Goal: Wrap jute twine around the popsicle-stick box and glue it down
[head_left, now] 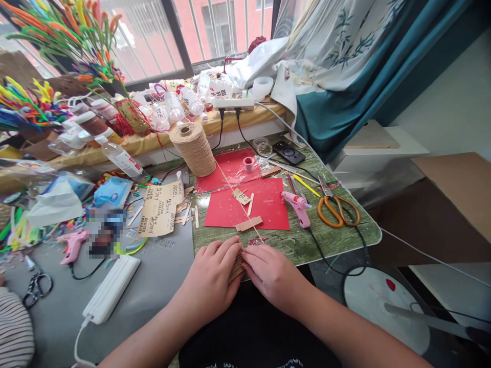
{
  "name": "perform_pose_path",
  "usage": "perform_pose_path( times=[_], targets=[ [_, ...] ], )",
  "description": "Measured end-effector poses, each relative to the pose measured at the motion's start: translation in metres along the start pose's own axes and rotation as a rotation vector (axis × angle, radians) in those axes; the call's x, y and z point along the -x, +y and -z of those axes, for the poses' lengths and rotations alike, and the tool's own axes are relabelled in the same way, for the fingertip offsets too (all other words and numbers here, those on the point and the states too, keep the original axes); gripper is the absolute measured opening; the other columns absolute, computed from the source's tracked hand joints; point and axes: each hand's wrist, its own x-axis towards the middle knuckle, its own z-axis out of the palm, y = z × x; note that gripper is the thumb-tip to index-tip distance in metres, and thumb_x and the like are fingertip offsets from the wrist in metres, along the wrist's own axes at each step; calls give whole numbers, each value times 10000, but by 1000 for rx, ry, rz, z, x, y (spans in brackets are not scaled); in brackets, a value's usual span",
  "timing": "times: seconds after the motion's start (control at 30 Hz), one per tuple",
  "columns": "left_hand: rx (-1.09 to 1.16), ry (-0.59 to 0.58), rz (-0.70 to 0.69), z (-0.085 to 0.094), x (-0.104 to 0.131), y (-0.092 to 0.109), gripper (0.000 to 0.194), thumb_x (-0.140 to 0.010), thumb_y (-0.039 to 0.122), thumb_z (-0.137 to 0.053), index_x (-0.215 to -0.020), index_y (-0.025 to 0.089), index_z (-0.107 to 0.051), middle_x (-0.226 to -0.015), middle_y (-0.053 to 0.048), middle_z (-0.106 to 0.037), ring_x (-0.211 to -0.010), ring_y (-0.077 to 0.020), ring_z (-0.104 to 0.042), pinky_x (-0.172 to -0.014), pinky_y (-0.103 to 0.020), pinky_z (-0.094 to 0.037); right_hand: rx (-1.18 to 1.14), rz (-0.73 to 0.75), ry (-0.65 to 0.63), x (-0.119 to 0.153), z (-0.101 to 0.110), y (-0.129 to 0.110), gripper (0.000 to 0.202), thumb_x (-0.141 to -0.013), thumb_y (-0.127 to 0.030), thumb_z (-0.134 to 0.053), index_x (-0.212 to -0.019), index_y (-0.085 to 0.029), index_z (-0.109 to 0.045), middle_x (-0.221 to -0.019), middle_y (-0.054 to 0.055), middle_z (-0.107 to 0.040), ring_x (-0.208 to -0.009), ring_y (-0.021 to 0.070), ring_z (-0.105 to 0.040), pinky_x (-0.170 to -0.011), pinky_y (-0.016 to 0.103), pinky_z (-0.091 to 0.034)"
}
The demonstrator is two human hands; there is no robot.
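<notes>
My left hand [215,271] is closed around a small brown ridged piece [236,266], mostly hidden by the fingers; it looks wound with twine. My right hand [272,273] has its fingertips pinched together at the piece's right edge, on the twine [253,224]. That strand runs taut from a large twine spool [193,149] standing at the back of the table, down over the red sheets to my hands. On the front red sheet [274,199] lie a torn sandpaper scrap [241,196], a thin wooden stick [250,204] and a flat brown strip [248,224].
To the right are a pink glue gun [297,207], orange-handled scissors [337,204] and a phone [289,152]. Sandpaper sheets [161,208], a second glue gun [74,246] and a power strip [112,289] lie left. A striped sleeve [15,327] shows at the left edge.
</notes>
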Motion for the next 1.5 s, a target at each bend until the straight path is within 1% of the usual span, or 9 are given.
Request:
perform_pose_path(
  times=[0.1,0.37,0.73,1.03,1.13,1.27,1.33,1.4,1.5],
  targets=[
    [50,44,14,0,-1,2,495,-925,274,-672,-1415,284,-602,-1491,-131,-606,-1259,-440,-539,-1054,-587,-319,11,2,5,1,-1,1,215,-1044,-115,-490,-1095,-167,-693,-1044,152,-741,-988,281,-694,-864,459,-618],
    [-288,-34,-62,2,-1,5,366,-961,288,-601,-1325,248,-596,-1532,-118,-568,-1270,-389,-555,-998,-540,-419,32,12,-5,5,-4,1,219,-1055,-115,-477,-1134,-149,-678,-1070,152,-738,-1023,277,-680,-880,457,-613],
    [-487,-39,-102,1,2,6,500,-976,288,-577,-1466,220,-509,-1552,-98,-550,-1266,-332,-568,-1004,-510,-491,65,29,0,4,-4,-1,212,-1034,-92,-499,-1162,-124,-666,-1067,151,-731,-1005,273,-684,-885,439,-608],
    [-513,-44,-46,3,-2,-1,486,-1004,360,-563,-1466,215,-527,-1562,-93,-539,-1256,-338,-558,-1003,-511,-500,242,-16,-87,3,3,9,375,-1037,-199,-535,-1385,-63,-562,-1069,174,-708,-1005,307,-653,-887,479,-585],
    [-521,-21,-11,5,-4,-3,474,-998,362,-571,-1448,218,-543,-1534,-91,-566,-1219,-332,-574,-996,-514,-503,331,-33,-139,-7,11,17,240,-1019,-245,-570,-1175,-90,-666,-943,140,-683,-903,292,-629,-839,466,-581],
    [-556,17,28,6,-6,-4,465,-976,356,-590,-1417,210,-571,-1518,-114,-576,-1199,-342,-587,-991,-536,-503,397,53,-178,-23,25,28,175,-975,-199,-573,-814,-183,-641,-811,72,-634,-827,240,-592,-1100,531,-469],
    [-566,26,41,6,-7,-5,457,-974,359,-591,-1403,202,-582,-1505,-132,-582,-1204,-345,-590,-1001,-543,-502,359,112,-187,-27,28,30,197,-974,-186,-555,-789,-200,-621,-762,37,-613,-786,215,-579,-1188,531,-388],
    [-571,24,49,7,-8,-5,448,-976,356,-587,-1396,197,-587,-1498,-138,-585,-1207,-344,-594,-1007,-540,-506,291,167,-208,-27,27,28,215,-988,-202,-541,-785,-209,-608,-736,19,-602,-753,201,-569,-1180,502,-398],
    [-571,26,64,9,-10,-6,434,-983,345,-579,-1387,188,-590,-1491,-140,-587,-1216,-340,-598,-1014,-533,-516,236,200,-239,-23,20,24,210,-1004,-230,-532,-813,-201,-613,-747,33,-619,-736,204,-568,-998,427,-511]
  ],
)
